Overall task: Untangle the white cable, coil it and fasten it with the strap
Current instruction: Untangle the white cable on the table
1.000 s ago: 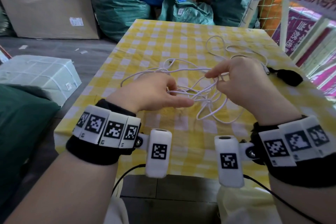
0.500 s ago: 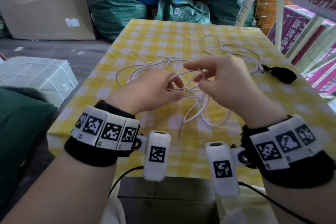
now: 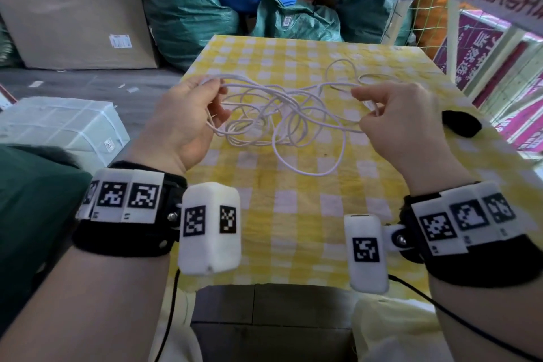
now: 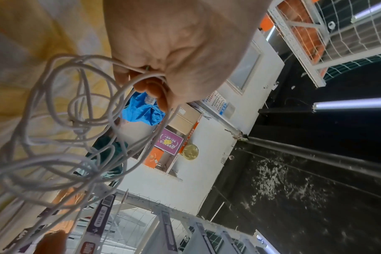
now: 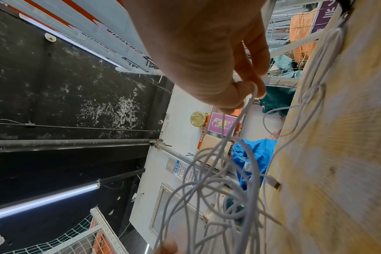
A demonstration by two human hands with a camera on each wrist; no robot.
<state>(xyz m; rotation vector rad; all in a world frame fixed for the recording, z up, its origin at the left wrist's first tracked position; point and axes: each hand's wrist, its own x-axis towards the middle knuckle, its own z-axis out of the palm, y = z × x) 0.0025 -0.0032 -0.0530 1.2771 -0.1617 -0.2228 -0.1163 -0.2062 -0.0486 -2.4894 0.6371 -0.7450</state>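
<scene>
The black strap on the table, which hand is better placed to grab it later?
The right hand: the strap lies just beside it at the table's right edge, far from the left hand.

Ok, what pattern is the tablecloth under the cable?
Yellow and white checks on the tablecloth, clearest in the head view.

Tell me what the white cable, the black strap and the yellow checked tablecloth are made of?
The white cable looks like smooth, matte rubbery plastic: it bends into soft loops between the left hand and right hand. The black strap seems a soft, dull fabric, though that is hard to tell. The yellow checked tablecloth looks like thin woven cloth or plastic sheet; faint creases show.
</scene>
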